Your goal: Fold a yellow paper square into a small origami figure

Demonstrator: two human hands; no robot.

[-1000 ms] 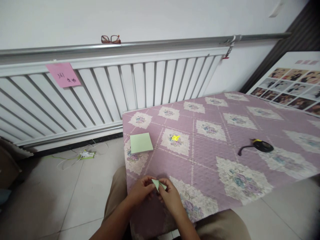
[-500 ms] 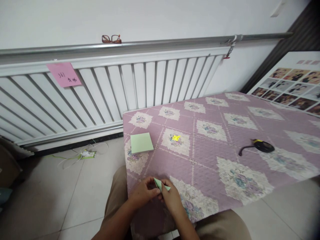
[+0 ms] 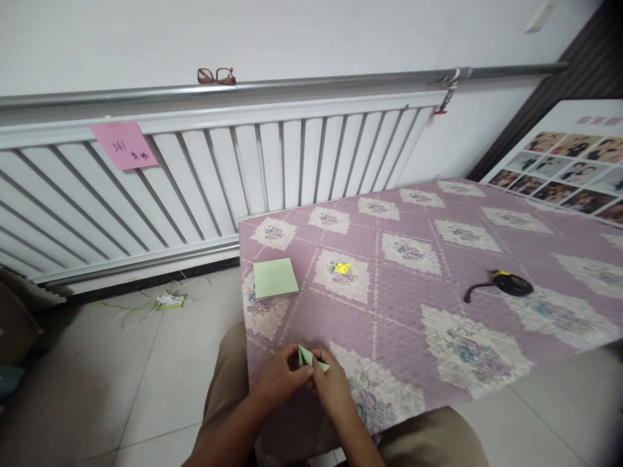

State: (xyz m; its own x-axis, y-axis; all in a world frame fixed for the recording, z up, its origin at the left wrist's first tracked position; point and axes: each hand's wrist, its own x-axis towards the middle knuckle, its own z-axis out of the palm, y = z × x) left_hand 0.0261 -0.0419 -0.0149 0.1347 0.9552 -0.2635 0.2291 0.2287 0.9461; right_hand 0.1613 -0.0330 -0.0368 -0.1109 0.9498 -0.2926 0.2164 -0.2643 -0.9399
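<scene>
Between my two hands, just above the near left part of the table, is a small folded piece of green paper [image 3: 305, 357]. My left hand [image 3: 281, 376] pinches its left side, thumb toward the middle. My right hand [image 3: 331, 381] grips the right side, with a pointed corner sticking out past the fingers. Parts of the paper are hidden behind the fingers. Beyond the hands lies a pad of green square paper [image 3: 276, 278]. To the right of the pad sits a small folded yellow paper piece [image 3: 342, 268].
A purple floral tablecloth [image 3: 350, 324] covers the table. A black and yellow object with a strap [image 3: 511, 283] lies at the right. Behind stand a white radiator [image 3: 292, 155] with a pink note [image 3: 124, 145] and a photo board [image 3: 564, 162]. Glasses [image 3: 217, 76] rest on the pipe.
The folded green paper has tilted slightly and its fold looks more opened between my fingers. Both hands stay in nearly the same place.
</scene>
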